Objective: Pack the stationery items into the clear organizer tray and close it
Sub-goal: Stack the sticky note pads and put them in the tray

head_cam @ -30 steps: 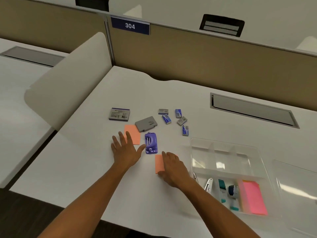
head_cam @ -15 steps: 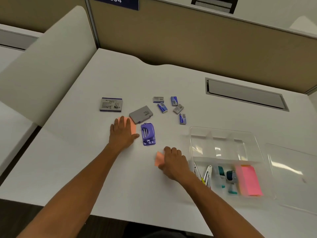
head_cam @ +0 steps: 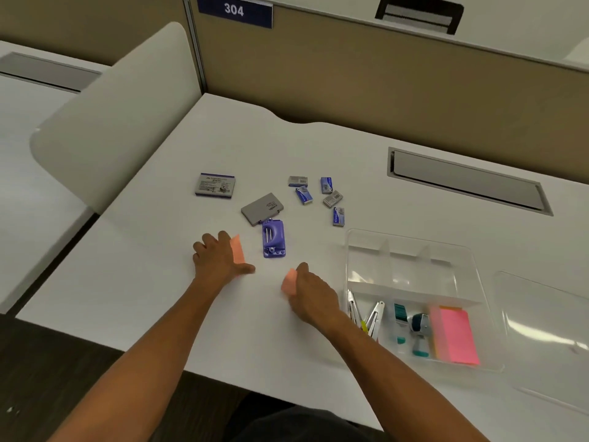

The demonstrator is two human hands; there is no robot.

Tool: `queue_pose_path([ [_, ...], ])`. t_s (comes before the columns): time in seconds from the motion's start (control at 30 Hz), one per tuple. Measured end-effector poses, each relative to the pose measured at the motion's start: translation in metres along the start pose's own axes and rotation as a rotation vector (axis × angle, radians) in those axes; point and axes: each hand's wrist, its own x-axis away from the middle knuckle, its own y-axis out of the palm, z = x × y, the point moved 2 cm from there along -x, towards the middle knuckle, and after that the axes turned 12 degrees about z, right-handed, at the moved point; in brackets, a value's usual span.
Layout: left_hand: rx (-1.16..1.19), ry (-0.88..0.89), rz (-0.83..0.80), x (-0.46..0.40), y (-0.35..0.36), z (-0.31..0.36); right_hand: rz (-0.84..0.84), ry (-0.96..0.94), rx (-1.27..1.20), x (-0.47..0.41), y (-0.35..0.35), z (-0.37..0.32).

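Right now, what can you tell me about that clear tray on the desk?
The tray is a shallow rectangular box of clear, glossy plastic, lying open and flat on the white desk, right of the right hand, which does not touch it. Thin clear dividers split it into small far compartments, which look empty, and a long near one. The near one holds metal clips, teal items and a pink note pad. What looks like a clear lid lies beside it, further right.
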Motion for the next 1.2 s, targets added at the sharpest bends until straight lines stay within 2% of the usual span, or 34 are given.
queue_pose_path([
  [0.1, 0.087, -0.076, 0.107, 0.019, -0.004, 0.003, -0.036, 0.007, -0.111, 0.010, -0.010, 0.001],
  [0.2, 0.357, -0.154, 0.178, 0.040, -0.004, 0.005, -0.033, 0.048, -0.289, 0.019, -0.030, 0.007],
  [0.27, 0.473, -0.145, 0.172, 0.054, -0.004, 0.009, -0.031, 0.078, -0.395, 0.026, -0.045, 0.015],
  [0.4, 0.495, -0.127, 0.186, 0.075, -0.013, 0.020, -0.047, 0.170, -0.610, 0.043, -0.075, 0.043],
  [0.6, 0.650, -0.118, 0.213, 0.097, -0.039, 0.055, -0.080, 0.251, -0.865, 0.065, -0.111, 0.104],
  [0.8, 0.730, -0.107, 0.287, 0.122, -0.063, 0.110, 0.065, 0.285, -0.821, 0.080, -0.135, 0.166],
  [0.97, 0.923, -0.043, 0.293, 0.148, -0.072, 0.165, 0.179, 0.325, -0.830, 0.093, -0.150, 0.219],
  [1.1, 1.021, -0.042, 0.220, 0.166, -0.069, 0.208, 0.229, 0.348, -0.730, 0.105, -0.158, 0.259],
  [1.2, 1.027, 0.025, 0.142, 0.181, -0.064, 0.238, 0.263, 0.359, -0.628, 0.114, -0.163, 0.279],
])
